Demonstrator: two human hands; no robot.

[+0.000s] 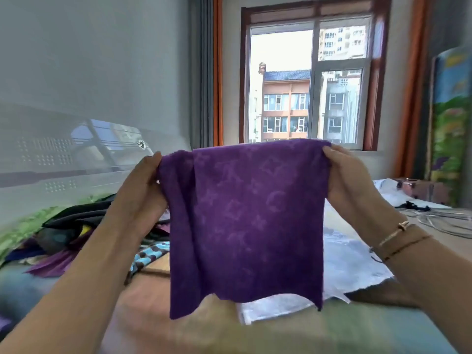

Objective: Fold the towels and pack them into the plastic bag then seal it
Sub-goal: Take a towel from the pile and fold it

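A purple towel (245, 221) is held up at centre frame, pinched at its top corners by the left hand (143, 190) at 9 o'clock and the right hand (344, 180) at 3 o'clock, each grip closed on cloth. A plastic bag (352, 267) is seen below on the table (178, 328), other towels (84, 238) heaped at 8 o'clock.

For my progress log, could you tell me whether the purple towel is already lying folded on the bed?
No, both hands hold the purple towel up, hanging unfolded.
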